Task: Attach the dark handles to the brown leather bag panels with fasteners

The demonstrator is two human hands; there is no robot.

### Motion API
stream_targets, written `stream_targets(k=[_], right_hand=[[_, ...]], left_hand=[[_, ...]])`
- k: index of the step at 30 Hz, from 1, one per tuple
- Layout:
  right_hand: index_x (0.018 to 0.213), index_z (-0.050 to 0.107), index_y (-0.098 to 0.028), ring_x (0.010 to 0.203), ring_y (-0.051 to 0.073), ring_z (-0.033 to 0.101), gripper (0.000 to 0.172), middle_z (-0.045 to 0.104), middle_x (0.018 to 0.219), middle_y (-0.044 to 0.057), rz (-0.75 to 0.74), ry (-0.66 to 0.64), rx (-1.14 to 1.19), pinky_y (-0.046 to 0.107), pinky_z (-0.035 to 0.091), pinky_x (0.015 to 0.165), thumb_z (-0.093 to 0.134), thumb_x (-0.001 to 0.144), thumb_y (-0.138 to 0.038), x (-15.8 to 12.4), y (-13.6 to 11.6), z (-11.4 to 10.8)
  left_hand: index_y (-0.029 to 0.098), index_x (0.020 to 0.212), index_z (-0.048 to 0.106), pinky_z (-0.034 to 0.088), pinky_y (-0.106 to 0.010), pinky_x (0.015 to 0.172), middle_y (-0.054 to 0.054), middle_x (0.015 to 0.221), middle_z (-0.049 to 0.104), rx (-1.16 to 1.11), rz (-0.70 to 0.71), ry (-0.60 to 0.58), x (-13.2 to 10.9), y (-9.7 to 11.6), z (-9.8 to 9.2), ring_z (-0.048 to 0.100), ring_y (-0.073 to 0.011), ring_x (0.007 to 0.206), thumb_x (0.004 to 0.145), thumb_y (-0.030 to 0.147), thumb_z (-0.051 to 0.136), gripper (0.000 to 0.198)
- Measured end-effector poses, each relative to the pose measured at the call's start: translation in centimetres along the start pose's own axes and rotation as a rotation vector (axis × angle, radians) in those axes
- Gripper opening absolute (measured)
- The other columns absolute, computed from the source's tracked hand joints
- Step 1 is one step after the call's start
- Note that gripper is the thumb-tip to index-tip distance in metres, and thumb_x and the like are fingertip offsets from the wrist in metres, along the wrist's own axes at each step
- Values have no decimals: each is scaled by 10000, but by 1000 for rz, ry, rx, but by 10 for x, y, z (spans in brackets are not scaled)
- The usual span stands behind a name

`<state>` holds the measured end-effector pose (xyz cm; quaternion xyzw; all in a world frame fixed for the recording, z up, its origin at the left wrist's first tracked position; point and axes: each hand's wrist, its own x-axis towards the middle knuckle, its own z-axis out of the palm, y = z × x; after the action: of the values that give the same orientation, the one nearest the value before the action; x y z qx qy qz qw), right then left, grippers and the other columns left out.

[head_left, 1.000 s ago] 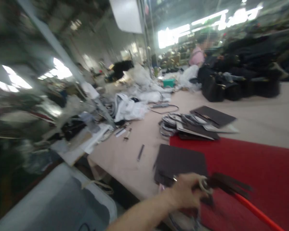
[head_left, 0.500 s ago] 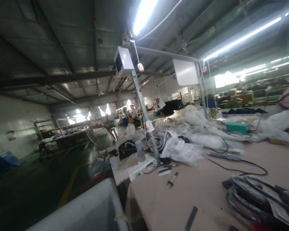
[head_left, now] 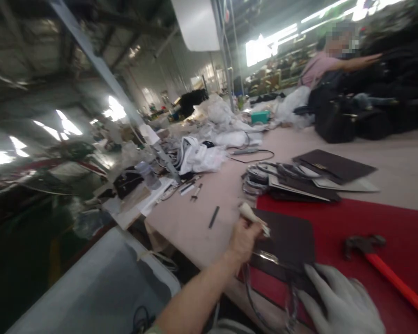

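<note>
My left hand [head_left: 244, 237] is bare and closed around a small pale tool handle [head_left: 252, 216] that sticks up above the fist, at the left edge of a dark brown leather panel [head_left: 287, 243]. The panel lies on a red mat [head_left: 362, 222]. My right hand [head_left: 341, 304], in a white glove, rests with fingers spread on the panel's near edge, beside dark loops of strap [head_left: 264, 301]. A hammer with a red handle [head_left: 390, 273] lies on the mat to the right.
Behind the mat are stacked dark panels and coiled straps [head_left: 292, 178]. Small tools [head_left: 214, 216] lie on the beige table [head_left: 209, 195]. Farther back are white bags, cables and black handbags [head_left: 337, 123], where another person [head_left: 322, 62] reaches. A grey bin [head_left: 90, 287] stands lower left.
The view swung up to the ceiling and back down. The hammer now lies on the mat, my gloved right hand has come onto the panel, and my left hand grips the pale handle.
</note>
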<state>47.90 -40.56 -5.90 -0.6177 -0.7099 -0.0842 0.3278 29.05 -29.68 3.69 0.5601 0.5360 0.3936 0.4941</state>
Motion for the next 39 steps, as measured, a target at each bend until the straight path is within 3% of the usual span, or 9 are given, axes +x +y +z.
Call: stream_targets(k=[3,4,8,13,18,22,27,33,39], right_hand=[[1217,702,-148,1080,370,628,363,656,1234,175,48,-89,-121,645,468,1052,509,969,-331,-16,-7,-13],[1227,700,-143,1125,370,609,362,646,1255,174,65,-116,-138,639,444,1086,523,967,-321,-15,-11,-15],[1288,674,-134,1208,354,560,373,617,1302,170,112,-206,-118,613,366,1168,580,966,-296,-5,-23,-23],[1304,664,-132,1233,352,542,378,603,1317,172,147,-245,-93,602,343,1185,592,966,-283,-5,-28,-30],[1285,686,-127,1225,353,539,354,593,1337,181,154,-257,-101,583,363,1163,561,979,-256,-1,-26,-31],[1265,704,-157,1203,329,545,335,622,1330,149,94,-324,-103,552,349,1149,507,998,-206,16,-26,-33],[1158,738,-189,963,287,578,272,689,1067,105,-13,-547,-211,459,395,974,559,956,-152,51,-35,-38],[1049,710,-166,893,278,587,267,660,1014,130,-129,-800,-302,381,378,735,506,926,-47,78,-44,-41],[1033,761,-172,896,271,587,384,687,1043,129,-204,-738,-135,398,455,774,483,838,8,65,-17,-30]], left_hand=[[146,972,713,546,-320,817,-98,974,761,174,-25,54,32,-15,-57,708,-216,908,892,375,678,245],[161,929,712,540,-296,791,-69,923,765,469,-10,118,43,-20,-77,712,-204,866,878,372,640,229],[170,731,657,506,-384,817,-138,817,741,827,-132,208,72,-40,-148,707,-336,924,814,368,629,216],[138,741,655,499,-494,886,-270,919,725,1079,-261,230,74,-66,-191,673,-463,1056,852,380,578,277],[89,1146,668,468,-498,1055,-247,1233,666,1144,105,175,47,-77,-165,610,-384,1213,956,319,504,341],[190,1154,664,505,-398,1050,-124,1197,688,945,605,-225,16,-72,-110,631,-267,1154,990,249,551,207],[158,1028,674,549,-406,876,-116,1038,678,1154,729,-468,1,-64,-62,622,-277,996,985,193,602,92],[102,996,671,566,-409,752,-139,980,664,1332,937,-588,8,-66,-68,612,-285,890,947,40,488,200],[161,1002,705,607,-336,929,-99,1079,714,716,964,-531,20,-98,-105,668,-192,1070,853,-67,409,403]])
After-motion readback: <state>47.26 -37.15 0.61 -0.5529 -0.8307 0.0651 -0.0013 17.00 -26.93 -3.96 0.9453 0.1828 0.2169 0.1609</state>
